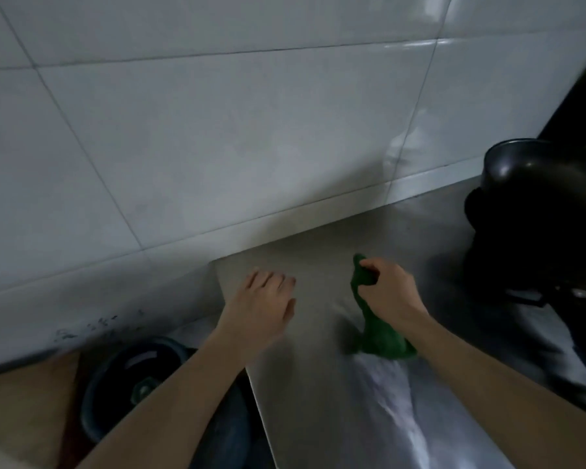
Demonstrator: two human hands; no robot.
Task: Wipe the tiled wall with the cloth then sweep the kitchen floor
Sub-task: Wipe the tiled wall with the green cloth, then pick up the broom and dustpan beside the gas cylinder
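1. Right now the right hand (388, 289) is pinching the green cloth (376, 328) near its top, the grip curled round the bunched fabric, while the cloth's lower end is trailing on the steel tabletop (318, 262).
2. Left of the cloth, the left hand (263, 308) is resting flat on the tabletop, fingers relaxed, holding nothing.
3. Beyond the cloth, the tiled wall (217, 130) is standing untouched by it.
4. Judging ahead, the dragging tail is risking a snag or a smear across the tabletop.
5. Right of the cloth, the dark pot (521, 170) is sitting close enough that a wide wiping sweep could be knocking it.
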